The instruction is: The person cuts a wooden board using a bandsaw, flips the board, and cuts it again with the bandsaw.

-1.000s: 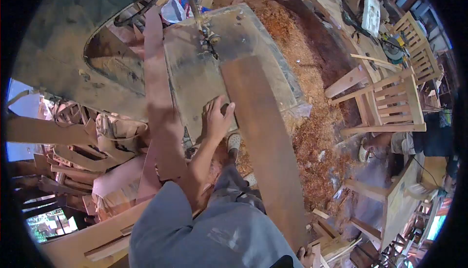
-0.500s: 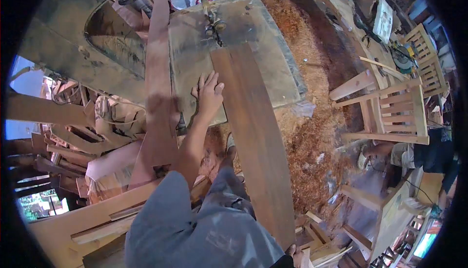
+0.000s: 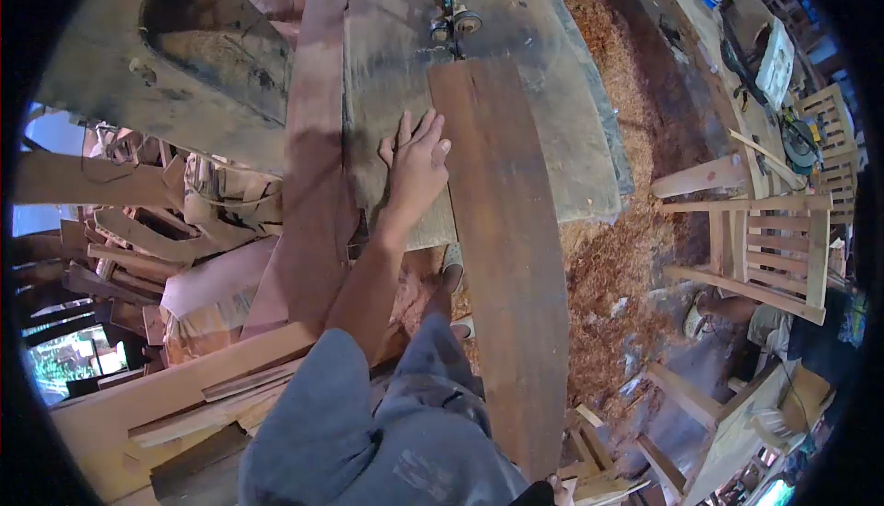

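Note:
A long brown wooden board (image 3: 511, 257) lies partly on the bandsaw table (image 3: 391, 64) and runs back past my right side. Its far end is just short of the bandsaw's blade guide (image 3: 454, 25). My left hand (image 3: 419, 170) rests against the board's left edge, fingers stretched out over the table and thumb side touching the wood. At the bottom of the view, my right hand (image 3: 560, 491) is at the board's near end, closed on it; most of that hand is cut off or hidden.
Another long plank (image 3: 318, 128) stands along the table's left side. Scrap wood (image 3: 152, 239) is piled at left. Sawdust (image 3: 608, 276) covers the floor at right. A slatted wooden frame (image 3: 773, 248) and a person's leg (image 3: 723, 308) are further right.
The view has shifted, so the table and blade guide appear further right and higher. The board's far end remains close to the guide, and my left hand keeps its place along the board's edge.

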`<state>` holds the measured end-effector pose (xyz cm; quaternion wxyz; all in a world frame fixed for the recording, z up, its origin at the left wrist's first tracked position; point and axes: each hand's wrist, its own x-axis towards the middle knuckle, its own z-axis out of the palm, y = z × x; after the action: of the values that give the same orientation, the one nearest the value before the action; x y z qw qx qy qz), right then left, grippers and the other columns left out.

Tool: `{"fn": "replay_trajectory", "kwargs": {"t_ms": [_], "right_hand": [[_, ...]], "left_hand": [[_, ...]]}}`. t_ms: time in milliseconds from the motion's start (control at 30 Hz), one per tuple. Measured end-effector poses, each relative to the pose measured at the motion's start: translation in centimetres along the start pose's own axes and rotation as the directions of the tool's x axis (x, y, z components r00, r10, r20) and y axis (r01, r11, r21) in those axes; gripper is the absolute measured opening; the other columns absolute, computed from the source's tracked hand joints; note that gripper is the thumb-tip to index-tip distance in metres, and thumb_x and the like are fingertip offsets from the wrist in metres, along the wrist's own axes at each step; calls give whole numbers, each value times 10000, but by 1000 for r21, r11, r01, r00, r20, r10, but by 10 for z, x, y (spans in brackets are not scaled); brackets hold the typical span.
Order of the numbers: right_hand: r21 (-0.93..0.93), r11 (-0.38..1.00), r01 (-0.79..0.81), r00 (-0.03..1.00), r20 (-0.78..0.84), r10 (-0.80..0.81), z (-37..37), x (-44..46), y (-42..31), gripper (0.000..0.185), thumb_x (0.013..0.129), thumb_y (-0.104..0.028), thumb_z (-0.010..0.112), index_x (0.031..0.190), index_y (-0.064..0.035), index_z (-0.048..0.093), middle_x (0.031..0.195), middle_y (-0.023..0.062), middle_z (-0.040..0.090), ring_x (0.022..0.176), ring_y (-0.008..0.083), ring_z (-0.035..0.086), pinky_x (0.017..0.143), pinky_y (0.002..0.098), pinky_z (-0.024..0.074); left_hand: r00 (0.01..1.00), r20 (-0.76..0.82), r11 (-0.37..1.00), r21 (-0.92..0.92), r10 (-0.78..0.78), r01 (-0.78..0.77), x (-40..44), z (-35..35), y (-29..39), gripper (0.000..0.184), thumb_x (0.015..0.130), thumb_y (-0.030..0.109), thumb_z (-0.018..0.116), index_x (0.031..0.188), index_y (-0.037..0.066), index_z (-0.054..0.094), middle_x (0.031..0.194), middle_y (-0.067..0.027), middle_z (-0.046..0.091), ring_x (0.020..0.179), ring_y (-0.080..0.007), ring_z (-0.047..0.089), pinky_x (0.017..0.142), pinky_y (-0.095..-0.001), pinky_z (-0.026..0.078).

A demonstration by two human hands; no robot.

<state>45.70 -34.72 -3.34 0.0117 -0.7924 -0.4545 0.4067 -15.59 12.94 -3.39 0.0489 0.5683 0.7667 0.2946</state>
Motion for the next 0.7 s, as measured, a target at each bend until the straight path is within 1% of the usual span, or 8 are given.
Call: {"fn": "replay_trajectory", "kwargs": {"t_ms": [167,333,433,567,700], "right_hand": [[2,1000,-21,1000,-8,21,10,-6,-10,684,988,-609,559,1346,-29,622,971,218,616,861,377,569,736,478,448],[-15,1000,-10,1000,-4,9,13,-9,-11,686,999,-613,529,1351,-30,614,901,203,605,788,364,557,682,477,437],[-18,1000,13,1000,-9,-13,12,-5,-12,688,1006,-615,511,1354,-31,609,860,194,598,745,355,550,650,476,430],[-24,999,38,999,-26,-39,11,-3,-15,690,1015,-619,487,1358,-31,602,804,182,589,687,344,541,608,475,422],[-17,999,31,999,-11,-31,8,2,-20,693,1024,-622,463,1362,-32,595,748,170,579,628,333,532,565,474,413]], "left_hand": [[1000,0,1000,-6,30,-30,10,1,-8,454,985,152,576,1422,33,597,1567,-115,515,1525,-381,326,1185,-545,162],[1000,13,1000,26,-9,9,12,1,-8,476,982,153,584,1441,31,582,1572,-110,510,1531,-375,315,1190,-538,158],[999,15,1000,-2,-29,29,13,-1,-5,470,987,155,580,1439,27,581,1576,-105,508,1534,-371,310,1192,-539,155],[1000,3,1000,19,2,-2,11,-2,-4,463,995,155,572,1439,21,579,1573,-108,511,1533,-365,313,1193,-542,153],[1000,17,1000,2,-21,21,5,-6,-5,463,996,159,575,1437,17,582,1569,-110,516,1532,-360,317,1196,-539,153]]}}
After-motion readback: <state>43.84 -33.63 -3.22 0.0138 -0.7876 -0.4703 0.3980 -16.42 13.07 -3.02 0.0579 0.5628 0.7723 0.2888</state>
